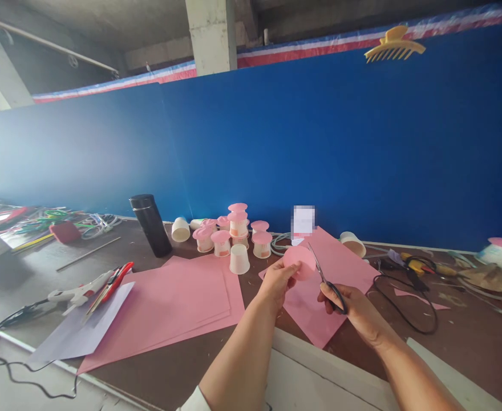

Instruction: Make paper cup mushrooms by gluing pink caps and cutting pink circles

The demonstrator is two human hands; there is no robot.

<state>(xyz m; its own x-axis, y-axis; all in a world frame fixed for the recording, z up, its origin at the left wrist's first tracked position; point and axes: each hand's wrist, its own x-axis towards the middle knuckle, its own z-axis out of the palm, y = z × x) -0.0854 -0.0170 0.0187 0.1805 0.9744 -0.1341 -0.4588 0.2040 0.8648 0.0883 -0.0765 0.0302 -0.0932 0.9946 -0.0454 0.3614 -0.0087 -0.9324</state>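
Between the thumb and fingers of my left hand is a round pink paper disc, held up above the table. My right hand is closed around the black handles of a pair of scissors. The blades point up and lie close along the disc's right edge; whether they touch it I cannot tell. A large sheet of pink paper lies beneath both hands. Behind and to the left stand several white paper cups with pink discs on top, next to a plain upturned cup.
More pink sheets lie at left, with a white glue gun and a red utility knife beside them. A black bottle stands behind. Black cables and scraps clutter the right. A blue partition closes the back.
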